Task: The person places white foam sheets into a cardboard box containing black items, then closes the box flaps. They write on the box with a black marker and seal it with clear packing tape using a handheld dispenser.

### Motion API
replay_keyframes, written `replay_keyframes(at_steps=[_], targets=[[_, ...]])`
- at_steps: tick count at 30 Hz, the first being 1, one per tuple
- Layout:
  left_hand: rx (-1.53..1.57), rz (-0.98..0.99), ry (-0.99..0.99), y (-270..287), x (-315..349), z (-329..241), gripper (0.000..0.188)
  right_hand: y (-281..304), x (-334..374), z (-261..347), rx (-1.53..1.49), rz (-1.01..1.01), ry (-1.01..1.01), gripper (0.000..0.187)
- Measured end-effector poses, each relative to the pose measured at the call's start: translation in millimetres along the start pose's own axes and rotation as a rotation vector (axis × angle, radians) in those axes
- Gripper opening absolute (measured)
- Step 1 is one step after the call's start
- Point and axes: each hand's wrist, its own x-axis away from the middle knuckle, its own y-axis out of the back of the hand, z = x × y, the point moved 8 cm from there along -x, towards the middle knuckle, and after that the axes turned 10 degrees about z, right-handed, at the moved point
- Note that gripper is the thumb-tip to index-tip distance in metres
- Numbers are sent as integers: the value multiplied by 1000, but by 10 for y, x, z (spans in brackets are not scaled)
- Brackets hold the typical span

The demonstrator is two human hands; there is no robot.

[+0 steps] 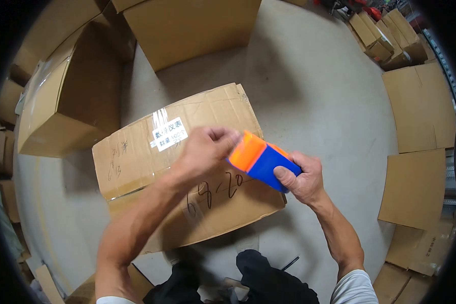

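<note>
My right hand (305,178) grips a blue and orange block-shaped object (271,168), its thumb lying across the blue side. The orange end points up and to the left; the object's exact kind cannot be made out. At that orange end my left hand (207,147) is closed, thumb and fingers pinched together and slightly blurred. Whatever those fingers hold, if anything, is hidden. Both hands are above a closed cardboard box (137,177) with a white label (169,134), clear tape and handwriting on it.
Large cardboard boxes stand at the far left (86,91) and far middle (192,30). Along the right side are flat cardboard pieces (413,190) and more cartons (375,38). My dark-trousered legs (268,278) are close to the box's near edge on the grey floor (319,86).
</note>
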Motion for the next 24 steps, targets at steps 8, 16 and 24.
replay_keyframes(at_steps=[8, 16, 24], targets=[[-883, -298, -294, 1411, -1644, -909, 18, -394, -239, 245, -447, -94, -386, 46], [-1592, -165, 227, 1520, -1605, -451, 30, -568, -183, 78, -254, -129, -365, 49], [-1235, -1162, -330, 1726, 1672, -311, 55, -485, -163, 119, -306, -184, -329, 48]])
